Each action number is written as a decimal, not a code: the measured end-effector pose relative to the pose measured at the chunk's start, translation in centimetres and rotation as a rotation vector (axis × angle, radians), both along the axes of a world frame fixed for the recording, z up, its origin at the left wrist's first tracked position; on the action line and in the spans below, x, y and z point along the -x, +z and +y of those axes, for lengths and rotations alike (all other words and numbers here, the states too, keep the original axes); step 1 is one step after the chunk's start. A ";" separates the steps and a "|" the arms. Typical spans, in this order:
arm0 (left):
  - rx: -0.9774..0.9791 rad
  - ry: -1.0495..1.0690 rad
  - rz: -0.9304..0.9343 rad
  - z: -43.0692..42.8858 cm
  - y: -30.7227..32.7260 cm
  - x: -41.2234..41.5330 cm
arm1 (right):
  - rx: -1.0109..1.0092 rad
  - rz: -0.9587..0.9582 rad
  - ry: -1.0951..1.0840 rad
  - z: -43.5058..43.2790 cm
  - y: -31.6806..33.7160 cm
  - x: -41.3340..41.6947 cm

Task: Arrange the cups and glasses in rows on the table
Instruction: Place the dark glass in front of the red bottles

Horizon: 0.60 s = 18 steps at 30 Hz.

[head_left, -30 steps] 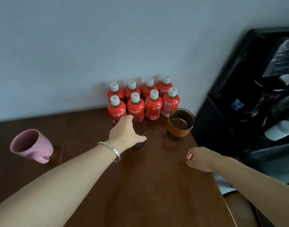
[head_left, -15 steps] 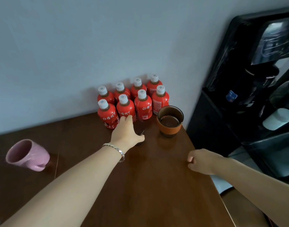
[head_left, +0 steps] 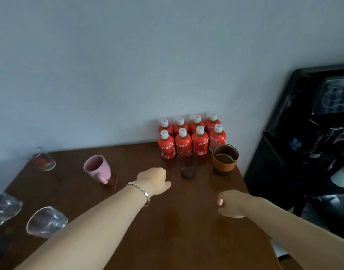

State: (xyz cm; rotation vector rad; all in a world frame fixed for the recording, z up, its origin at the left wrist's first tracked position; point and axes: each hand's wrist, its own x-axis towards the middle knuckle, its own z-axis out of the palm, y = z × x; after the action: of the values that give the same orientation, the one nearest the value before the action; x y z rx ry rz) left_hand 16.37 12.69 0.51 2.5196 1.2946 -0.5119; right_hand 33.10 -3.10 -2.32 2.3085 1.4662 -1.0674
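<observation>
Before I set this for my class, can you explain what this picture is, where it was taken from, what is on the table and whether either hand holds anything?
There is no machine here: a person works with two bare hands, and the picture comes from a wide-angle camera worn on the head, looking forward and down. The left hand, with a bracelet at the wrist, is loosely closed above the brown table and holds nothing. The right hand is curled, also without anything in it. Just beyond the left hand stands a small dark glass, with an orange-banded cup to its right. Behind them eight red bottles stand in two rows against the wall. A pink mug and three clear glasses are further left, not yet lined up.
</observation>
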 end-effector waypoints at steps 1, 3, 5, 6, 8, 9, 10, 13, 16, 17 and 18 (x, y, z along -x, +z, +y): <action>0.041 0.026 0.052 -0.1 0.6 1.7 | -0.003 0.000 0.028 0.4 0.7 1.2; 0.083 0.081 0.073 -0.2 1.7 5.0 | -0.013 -0.003 0.085 1.2 1.9 3.8; 0.135 0.130 0.034 0.1 2.5 8.4 | -0.019 -0.011 0.139 2.1 2.9 6.5; 0.156 0.142 0.021 0.4 2.9 10.1 | -0.025 -0.018 0.163 2.5 3.4 7.9; 0.166 0.157 0.007 1.0 3.6 13.4 | -0.029 -0.030 0.200 3.4 4.2 10.6; 0.162 0.159 0.006 1.7 3.9 15.4 | -0.030 -0.037 0.213 4.3 4.4 12.2; 0.154 0.158 0.010 2.4 4.2 16.9 | -0.034 -0.043 0.219 5.0 4.6 13.4; 0.106 0.160 0.028 5.1 4.1 21.2 | -0.038 -0.062 0.209 7.2 4.8 16.5; 0.074 0.171 0.003 8.3 3.7 24.8 | -0.039 -0.063 0.164 9.8 4.9 19.8; 0.073 0.168 -0.004 9.2 3.6 25.9 | -0.035 -0.061 0.153 10.7 4.9 20.9; 0.075 0.158 -0.002 10.1 3.3 26.8 | -0.033 -0.057 0.141 11.6 4.8 21.8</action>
State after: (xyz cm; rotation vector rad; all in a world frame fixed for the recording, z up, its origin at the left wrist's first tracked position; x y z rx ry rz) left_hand -10.43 22.80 3.84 2.3330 1.4320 -0.5118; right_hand 11.25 8.51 2.47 2.2001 1.6092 -0.9389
